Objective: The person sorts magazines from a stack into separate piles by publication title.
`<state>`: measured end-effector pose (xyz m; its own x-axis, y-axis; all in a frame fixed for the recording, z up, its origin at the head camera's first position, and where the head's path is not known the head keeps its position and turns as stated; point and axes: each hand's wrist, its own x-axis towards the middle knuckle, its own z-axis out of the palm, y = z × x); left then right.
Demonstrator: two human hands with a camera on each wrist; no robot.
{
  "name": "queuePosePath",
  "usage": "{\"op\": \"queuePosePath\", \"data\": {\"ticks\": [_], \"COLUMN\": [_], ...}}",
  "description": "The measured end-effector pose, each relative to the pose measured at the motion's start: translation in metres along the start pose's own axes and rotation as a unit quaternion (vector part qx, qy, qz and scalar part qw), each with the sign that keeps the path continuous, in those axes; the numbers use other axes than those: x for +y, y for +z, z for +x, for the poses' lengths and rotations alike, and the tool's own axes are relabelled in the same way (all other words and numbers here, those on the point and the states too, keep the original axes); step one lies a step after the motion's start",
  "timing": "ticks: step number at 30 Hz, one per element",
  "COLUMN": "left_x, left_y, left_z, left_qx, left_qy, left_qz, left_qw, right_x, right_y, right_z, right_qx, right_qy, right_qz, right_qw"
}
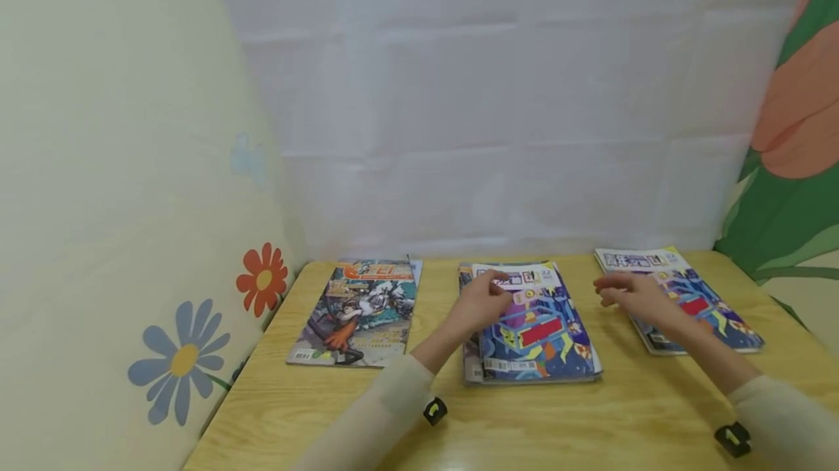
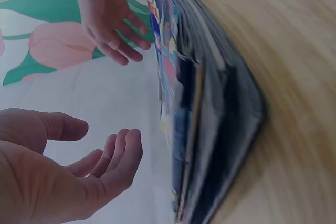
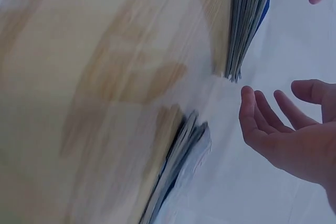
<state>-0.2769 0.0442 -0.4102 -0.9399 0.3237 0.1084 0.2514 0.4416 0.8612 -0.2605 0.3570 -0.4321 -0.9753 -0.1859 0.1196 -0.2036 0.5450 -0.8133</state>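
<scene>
Left hand (image 1: 481,301) hovers with relaxed, empty fingers over the middle magazine stack (image 1: 534,329); right hand (image 1: 634,298), fingers loosely spread, hangs just right of it.

Both arms are in pale cream long sleeves, soft knit-looking fabric, cuffs stopping just short of the wrists. Each forearm has a small black tracker-type tag clipped on with a yellow-green mark: left tag (image 1: 435,410), right tag (image 1: 732,438). Left hand (image 1: 481,303) and right hand (image 1: 639,298) are bare.
</scene>
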Motion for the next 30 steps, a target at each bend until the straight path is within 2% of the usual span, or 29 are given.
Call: {"op": "queuePosePath", "data": {"ticks": [6,11,15,21,26,30], "left_x": [-0.016,-0.027,-0.031,-0.034,-0.036,-0.037], "left_y": [-0.008,-0.014,-0.02,-0.025,-0.025,-0.022], "left_z": [-0.004,-0.006,-0.008,-0.006,-0.004,-0.004], "left_qx": [0.001,0.001,0.011,0.024,0.031,0.033], "left_qy": [-0.035,-0.07,-0.075,-0.075,-0.088,-0.109], "left_qz": [-0.057,-0.103,-0.114,-0.113,-0.128,-0.14], "left_qw": [0.9977,0.9922,0.9906,0.9904,0.9874,0.9836], "right_x": [-0.002,-0.005,-0.011,-0.02,-0.016,-0.009], "right_y": [0.011,0.021,0.027,0.031,0.031,0.03], "right_z": [0.001,0.002,0.002,0.003,0.003,-0.001], "right_qx": [-0.031,-0.036,-0.033,-0.051,-0.065,-0.081], "right_qy": [0.018,0.053,0.071,0.099,0.111,0.12], "right_qz": [0.061,0.051,0.035,0.055,0.06,0.086], "right_qw": [0.998,0.997,0.996,0.992,0.99,0.986]}}
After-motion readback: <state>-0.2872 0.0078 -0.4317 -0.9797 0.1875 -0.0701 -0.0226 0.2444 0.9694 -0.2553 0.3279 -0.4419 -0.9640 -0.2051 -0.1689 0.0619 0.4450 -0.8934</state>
